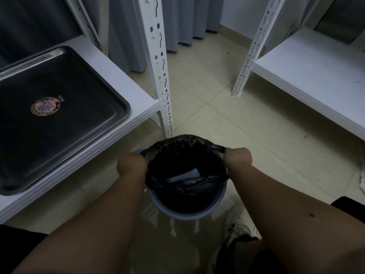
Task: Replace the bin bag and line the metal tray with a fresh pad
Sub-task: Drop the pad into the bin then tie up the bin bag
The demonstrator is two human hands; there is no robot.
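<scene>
A black bin bag (183,147) sits in a small round pale-blue bin (217,206) on the tiled floor below me. My left hand (131,162) grips the bag's left edge and my right hand (238,156) grips its right edge, stretching the mouth wide. The near edge of the bag hangs loose inside the bin's rim. Something pale and flat (183,176) lies inside the bag. A dark metal tray (69,80) with a round sticker in its middle lies bare on the low white shelf at left.
White slotted shelf posts (158,66) stand just behind the bin. A second white shelf (316,76) runs along the right. Grey curtains (177,20) hang at the back. A white shoe (237,228) is beside the bin.
</scene>
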